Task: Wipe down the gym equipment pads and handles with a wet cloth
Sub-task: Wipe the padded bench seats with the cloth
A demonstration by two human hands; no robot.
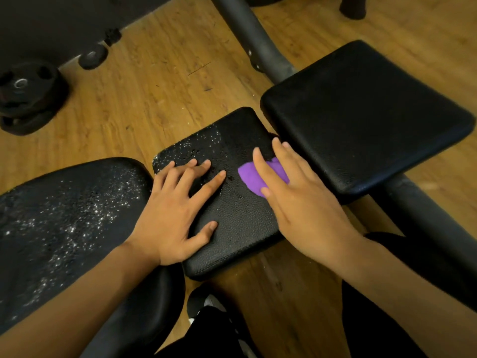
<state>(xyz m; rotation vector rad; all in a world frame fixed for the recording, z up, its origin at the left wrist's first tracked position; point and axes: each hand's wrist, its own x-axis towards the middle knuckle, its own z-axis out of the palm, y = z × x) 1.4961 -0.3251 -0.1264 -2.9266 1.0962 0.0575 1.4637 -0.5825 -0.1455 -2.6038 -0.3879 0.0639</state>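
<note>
- Purple cloth [251, 177]: bunched beneath the right hand [291, 192], showing on its thumb side; fingers straight, pressing it flat.
- Left hand [178, 215]: flat, fingers spread wide, holding nothing, just left of the cloth.
- Small black pad [242, 228]: under both hands; droplets beyond the left fingertips.
- Large black pad [361, 120]: just right of the right hand.
- Long black pad [64, 215]: left of the left hand, droplet-speckled.
- Weight plates [28, 96]: well left, on the wooden floor [154, 94].

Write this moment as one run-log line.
left hand: flat on middle pad | right hand: presses purple cloth on it | droplets: pad's far corner
</note>
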